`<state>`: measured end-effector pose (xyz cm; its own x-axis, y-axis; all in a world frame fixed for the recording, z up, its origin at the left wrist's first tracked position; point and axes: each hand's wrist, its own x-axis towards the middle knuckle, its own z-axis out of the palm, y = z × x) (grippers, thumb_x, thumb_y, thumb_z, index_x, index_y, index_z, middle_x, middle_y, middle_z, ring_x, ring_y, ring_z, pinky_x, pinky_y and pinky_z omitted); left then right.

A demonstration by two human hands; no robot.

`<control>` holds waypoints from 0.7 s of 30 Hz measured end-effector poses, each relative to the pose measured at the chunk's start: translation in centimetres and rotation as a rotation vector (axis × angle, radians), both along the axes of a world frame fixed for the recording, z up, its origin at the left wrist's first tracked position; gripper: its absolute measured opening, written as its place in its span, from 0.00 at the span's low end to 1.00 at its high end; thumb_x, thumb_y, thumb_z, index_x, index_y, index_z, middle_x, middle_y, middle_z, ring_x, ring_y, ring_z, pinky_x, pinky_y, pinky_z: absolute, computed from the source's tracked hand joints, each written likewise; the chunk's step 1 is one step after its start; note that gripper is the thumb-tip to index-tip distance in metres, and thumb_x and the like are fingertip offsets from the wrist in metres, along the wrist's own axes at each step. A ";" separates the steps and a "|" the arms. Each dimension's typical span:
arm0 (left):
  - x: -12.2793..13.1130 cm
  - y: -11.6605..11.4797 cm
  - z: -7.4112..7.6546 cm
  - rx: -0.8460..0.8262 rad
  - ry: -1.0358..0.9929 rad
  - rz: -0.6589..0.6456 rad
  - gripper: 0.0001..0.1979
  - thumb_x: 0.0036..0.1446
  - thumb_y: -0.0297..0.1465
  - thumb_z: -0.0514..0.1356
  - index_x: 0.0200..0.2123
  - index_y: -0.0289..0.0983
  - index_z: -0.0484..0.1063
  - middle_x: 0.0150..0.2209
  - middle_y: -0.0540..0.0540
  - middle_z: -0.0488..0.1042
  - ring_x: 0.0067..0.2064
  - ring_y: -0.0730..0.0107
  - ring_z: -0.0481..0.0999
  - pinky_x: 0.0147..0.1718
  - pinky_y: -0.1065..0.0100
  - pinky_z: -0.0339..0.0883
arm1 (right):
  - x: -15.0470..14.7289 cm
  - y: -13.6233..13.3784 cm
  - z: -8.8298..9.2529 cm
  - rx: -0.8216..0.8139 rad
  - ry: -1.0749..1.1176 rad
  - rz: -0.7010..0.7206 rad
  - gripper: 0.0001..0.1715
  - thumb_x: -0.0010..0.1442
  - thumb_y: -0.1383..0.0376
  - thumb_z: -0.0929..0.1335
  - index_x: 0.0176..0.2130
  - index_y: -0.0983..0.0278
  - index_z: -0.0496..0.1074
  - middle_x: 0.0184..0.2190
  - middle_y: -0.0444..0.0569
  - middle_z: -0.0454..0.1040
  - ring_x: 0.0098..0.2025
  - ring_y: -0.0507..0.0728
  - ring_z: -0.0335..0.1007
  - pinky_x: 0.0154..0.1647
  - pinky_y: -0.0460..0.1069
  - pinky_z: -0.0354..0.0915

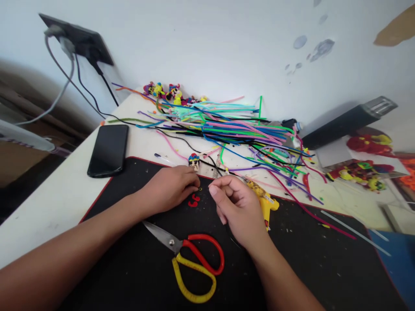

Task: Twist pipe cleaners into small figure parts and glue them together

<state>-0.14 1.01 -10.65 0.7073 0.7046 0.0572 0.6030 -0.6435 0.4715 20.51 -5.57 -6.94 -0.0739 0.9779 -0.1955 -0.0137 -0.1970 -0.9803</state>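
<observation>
My left hand rests on the black mat with its fingers curled in; what they hold, if anything, is hidden. Just beyond its knuckles is a small doll head with a red and blue top. To the right, my right hand has thumb and forefinger pinched together; anything between them is too small to make out. Small red curled pieces lie on the mat between the hands, near a tiny yellow ring. Scissors with red and yellow handles lie nearer me. Behind my right hand is a yellow glue gun, partly covered.
Many coloured pipe cleaners are heaped along the wall, with small figures behind them. A black phone lies at the left. More pipe-cleaner figures and a dark cylinder are at the right. Cables hang from a wall socket.
</observation>
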 end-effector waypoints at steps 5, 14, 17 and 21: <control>0.1 0.0 0.1 0.018 0.038 -0.012 0.07 0.70 0.28 0.59 0.42 0.39 0.79 0.41 0.45 0.79 0.43 0.60 0.80 0.40 0.66 0.69 | 0.2 0.2 -0.2 0.035 -0.018 0.001 0.17 0.65 0.51 0.74 0.37 0.61 0.73 0.17 0.33 0.62 0.15 0.48 0.54 0.16 0.44 0.51; -0.1 -0.3 0.5 -0.074 -0.173 0.095 0.07 0.66 0.32 0.60 0.36 0.39 0.76 0.34 0.48 0.77 0.35 0.65 0.77 0.36 0.67 0.68 | 0.3 0.5 -1.6 0.115 -0.135 0.011 0.13 0.67 0.54 0.72 0.38 0.61 0.73 0.20 0.34 0.61 0.18 0.49 0.55 0.20 0.47 0.50; 0.0 -0.7 1.4 -0.329 -0.442 0.261 0.11 0.64 0.39 0.64 0.35 0.38 0.77 0.32 0.49 0.78 0.33 0.67 0.75 0.34 0.67 0.68 | 0.3 0.5 -1.9 0.165 -0.212 0.008 0.11 0.69 0.56 0.71 0.39 0.60 0.74 0.20 0.35 0.61 0.20 0.51 0.55 0.22 0.47 0.51; 0.4 -1.6 2.3 -0.788 -0.755 0.413 0.17 0.55 0.45 0.72 0.35 0.37 0.77 0.23 0.54 0.69 0.23 0.75 0.64 0.23 0.72 0.57 | 0.1 0.1 -2.0 0.270 -0.326 0.005 0.07 0.69 0.60 0.71 0.39 0.60 0.76 0.22 0.36 0.62 0.23 0.51 0.57 0.25 0.48 0.52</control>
